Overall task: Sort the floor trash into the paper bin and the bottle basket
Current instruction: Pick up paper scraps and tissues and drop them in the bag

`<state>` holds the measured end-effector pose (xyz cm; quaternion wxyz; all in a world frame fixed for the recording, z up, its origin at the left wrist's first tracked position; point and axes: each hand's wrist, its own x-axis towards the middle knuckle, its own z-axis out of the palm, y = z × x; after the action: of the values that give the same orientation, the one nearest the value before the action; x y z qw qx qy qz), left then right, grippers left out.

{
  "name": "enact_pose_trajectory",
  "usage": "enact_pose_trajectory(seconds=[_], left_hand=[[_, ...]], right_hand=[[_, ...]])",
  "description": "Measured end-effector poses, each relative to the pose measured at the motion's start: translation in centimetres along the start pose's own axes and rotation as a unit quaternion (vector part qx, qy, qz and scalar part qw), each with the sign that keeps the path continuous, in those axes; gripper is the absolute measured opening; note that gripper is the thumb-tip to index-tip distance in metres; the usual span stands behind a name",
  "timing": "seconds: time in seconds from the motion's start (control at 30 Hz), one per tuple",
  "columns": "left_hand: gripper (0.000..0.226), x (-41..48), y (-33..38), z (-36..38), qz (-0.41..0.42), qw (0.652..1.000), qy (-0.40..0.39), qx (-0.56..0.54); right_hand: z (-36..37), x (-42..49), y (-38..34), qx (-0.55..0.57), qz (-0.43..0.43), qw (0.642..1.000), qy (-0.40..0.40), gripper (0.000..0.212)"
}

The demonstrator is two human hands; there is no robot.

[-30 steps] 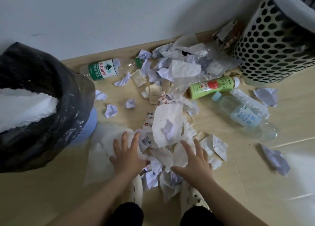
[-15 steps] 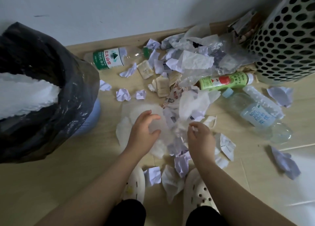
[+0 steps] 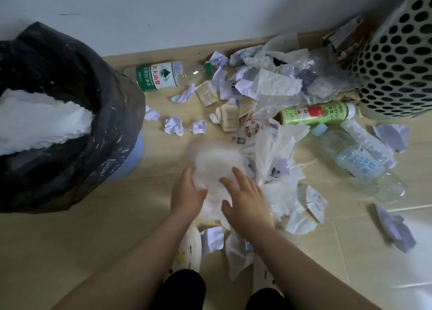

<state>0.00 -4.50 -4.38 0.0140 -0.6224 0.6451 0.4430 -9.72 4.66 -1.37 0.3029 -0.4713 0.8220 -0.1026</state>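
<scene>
Your left grip [image 3: 187, 194] curls round crumpled white tissue wad [image 3: 214, 162] | right grip [image 3: 247, 199] presses it, fingers spread | black-bag-lined paper bin [image 3: 105, 122] lies left, nearer your left grip.

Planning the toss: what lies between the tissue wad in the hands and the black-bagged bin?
Bare floor, the head view shows; two paper balls lie nearer the wall.

— What do we have underfoot?
— We see a pale wood-look floor [image 3: 70, 251] running up to a white wall [image 3: 210, 10] that carries a small dark mark [image 3: 66, 14].
— And right below us?
— We see white clogs [image 3: 188, 249] and black trouser legs [image 3: 184, 288].
</scene>
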Motion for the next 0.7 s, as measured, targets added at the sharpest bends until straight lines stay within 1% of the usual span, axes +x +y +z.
enact_pose_trajectory(seconds=[0.03,0.07,0.1,0.17,0.23,0.3,0.37,0.4,0.43,0.47,0.5,0.53,0.57,0.6,0.63,0.67,0.7], left_hand=[[0.061,-0.2,0.5,0.1,0.002,1.000,-0.017,-0.024],[0.056,-0.4,1.0,0.0,0.003,0.998,-0.034,-0.048],[0.052,-0.4,1.4,-0.1,-0.001,0.995,-0.052,-0.080],[0.045,-0.1,2.1,-0.5,-0.002,0.986,-0.072,-0.152],[0.039,0.5,2.6,-1.6,0.002,0.979,-0.045,-0.197],[0.038,1.3,2.7,-2.9,-0.005,0.980,0.032,-0.197],[0.045,2.0,2.6,-4.0,-0.032,0.982,0.111,-0.149],[0.052,2.0,2.5,-4.4,-0.054,0.985,0.132,-0.101],[0.059,1.7,2.4,-4.6,-0.074,0.987,0.136,-0.040],[0.065,1.2,2.3,-4.7,-0.085,0.988,0.124,0.027],[0.070,0.6,2.1,-4.5,-0.075,0.987,0.106,0.098],[0.073,-0.1,1.8,-4.0,-0.040,0.980,0.085,0.177],[0.075,-0.6,1.5,-3.4,0.014,0.967,0.056,0.249],[0.075,-1.1,1.1,-2.5,0.070,0.950,0.010,0.305],[0.074,-1.5,0.7,-1.6,0.117,0.932,-0.049,0.341],[0.072,-1.9,0.5,-0.7,0.147,0.916,-0.111,0.357],[0.072,-2.2,0.4,0.0,0.159,0.906,-0.162,0.357]], right_hand=[[-0.1,0.1,0.4,0.045,0.062,0.997,-0.032,0.056],[-0.2,0.2,0.6,0.075,0.121,0.989,-0.041,0.057],[-0.4,0.1,1.0,0.099,0.167,0.980,-0.028,0.057],[-0.7,-0.3,2.0,0.128,0.225,0.966,0.015,0.058],[-1.3,-0.6,2.7,0.191,0.277,0.941,0.023,0.058],[-1.5,-0.7,3.1,0.287,0.312,0.905,0.032,0.054],[-1.4,-0.7,2.9,0.332,0.319,0.887,0.015,0.051],[-1.1,-0.6,2.6,0.353,0.316,0.880,0.001,0.052],[-0.9,-0.5,2.3,0.377,0.315,0.871,-0.007,0.054],[-0.6,-0.4,1.8,0.403,0.316,0.859,-0.008,0.056],[-0.4,-0.3,1.5,0.421,0.316,0.850,-0.006,0.057],[-0.4,-0.3,1.2,0.434,0.313,0.845,-0.003,0.058],[-0.4,-0.2,1.0,0.440,0.311,0.843,-0.005,0.059],[-0.4,-0.2,1.0,0.444,0.307,0.842,-0.006,0.060],[-0.4,-0.3,0.9,0.445,0.304,0.842,-0.011,0.061],[-0.3,-0.3,0.9,0.447,0.302,0.842,-0.014,0.062],[-0.4,-0.3,1.0,0.446,0.303,0.842,-0.017,0.061]])
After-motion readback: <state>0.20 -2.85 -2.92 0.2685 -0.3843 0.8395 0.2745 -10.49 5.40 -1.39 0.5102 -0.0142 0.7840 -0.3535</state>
